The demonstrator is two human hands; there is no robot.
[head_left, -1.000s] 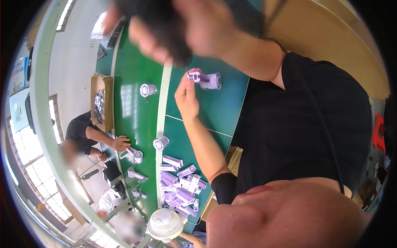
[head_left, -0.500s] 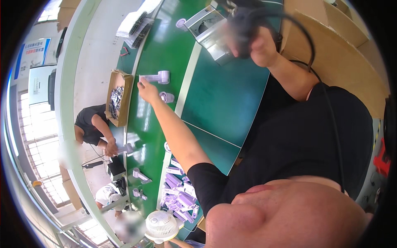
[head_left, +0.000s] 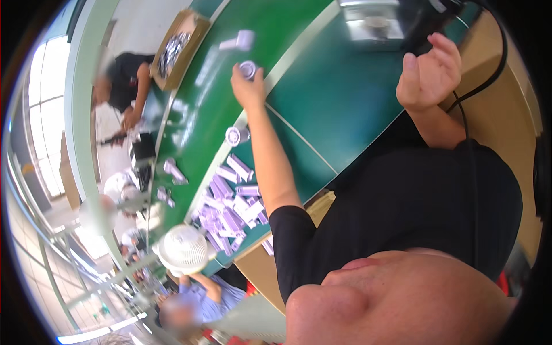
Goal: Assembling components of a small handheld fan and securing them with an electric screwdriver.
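My left hand [head_left: 248, 89] reaches over the green surface, its thumb and fingers closed around a lilac cylindrical part [head_left: 248, 69] with a round open end. Beyond it lies another lilac part [head_left: 238, 41] with a round head and a narrow arm. My right hand [head_left: 430, 75] is raised at the right, holding nothing, with its fingers apart and slightly curled. Just past it is a black corded device [head_left: 428, 26], too blurred to name. Beside that device sits a silver metal fixture [head_left: 375, 26], also blurred.
A pile of lilac parts [head_left: 227, 210] lies near my left arm, with a lilac round piece [head_left: 236, 135] beside it. A white fan [head_left: 183, 249] stands at the pile's end. Across the green surface are a cardboard box [head_left: 192, 34] of small metallic parts and a co-worker [head_left: 123, 83].
My view has turned. My left hand has left the lilac part with the narrow arm and now grips the lilac cylindrical part. My right hand has let go of the black device.
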